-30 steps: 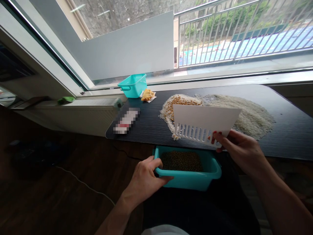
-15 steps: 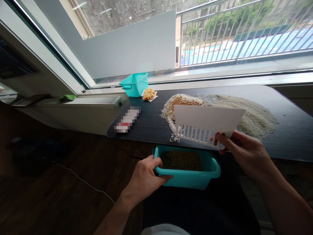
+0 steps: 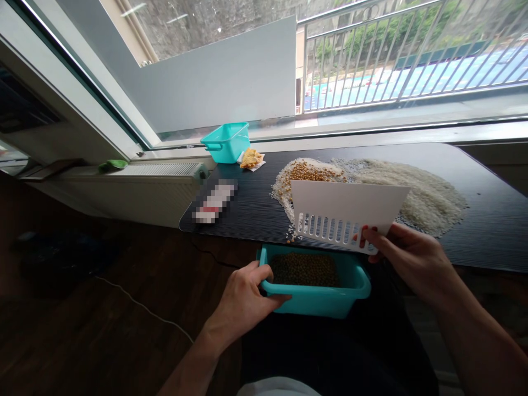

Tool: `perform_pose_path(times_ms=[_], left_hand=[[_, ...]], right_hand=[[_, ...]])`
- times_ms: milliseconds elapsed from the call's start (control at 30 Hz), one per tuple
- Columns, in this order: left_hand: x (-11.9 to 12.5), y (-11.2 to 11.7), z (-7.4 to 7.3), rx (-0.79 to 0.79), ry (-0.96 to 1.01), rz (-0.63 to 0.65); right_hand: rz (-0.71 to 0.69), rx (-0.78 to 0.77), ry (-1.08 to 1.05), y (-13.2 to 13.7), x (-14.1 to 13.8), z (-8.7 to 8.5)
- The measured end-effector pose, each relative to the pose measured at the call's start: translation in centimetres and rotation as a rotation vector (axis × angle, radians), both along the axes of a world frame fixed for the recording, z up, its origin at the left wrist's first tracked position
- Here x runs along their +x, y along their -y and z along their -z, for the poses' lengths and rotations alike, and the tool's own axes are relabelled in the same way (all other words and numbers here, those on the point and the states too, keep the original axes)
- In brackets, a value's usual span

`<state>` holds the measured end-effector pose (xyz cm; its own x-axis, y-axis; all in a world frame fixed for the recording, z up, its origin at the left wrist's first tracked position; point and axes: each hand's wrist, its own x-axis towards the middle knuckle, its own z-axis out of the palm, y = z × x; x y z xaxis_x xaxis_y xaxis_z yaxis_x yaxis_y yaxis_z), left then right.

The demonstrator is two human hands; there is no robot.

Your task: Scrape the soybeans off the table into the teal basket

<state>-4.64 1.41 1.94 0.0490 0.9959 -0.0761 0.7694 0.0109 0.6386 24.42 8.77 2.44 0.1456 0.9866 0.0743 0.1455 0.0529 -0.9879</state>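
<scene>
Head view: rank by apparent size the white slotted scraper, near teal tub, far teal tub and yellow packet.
Largest: white slotted scraper and near teal tub, alike, unranked.
Then: far teal tub, though farther away.
Smallest: yellow packet.

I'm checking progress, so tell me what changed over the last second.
The white slotted plastic scraper in the right hand slid slightly toward the black table's near edge, dragging a few loose grains along. Nothing was grasped or released. The left hand still holds the turquoise plastic tub of beans below that edge; the grain piles stayed.
</scene>
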Motion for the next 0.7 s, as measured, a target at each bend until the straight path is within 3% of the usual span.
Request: perform_pose_path(times_ms=[367,700], left_hand=[[-0.1,0.0,0.1,0.001,0.017,0.001],[-0.5,0.0,0.1,-0.014,-0.006,-0.006]], right_hand=[[-0.150,-0.065,-0.031,0.3,-1.1,-1.2],[-0.157,-0.055,-0.026,-0.3,-1.8,-0.3]])
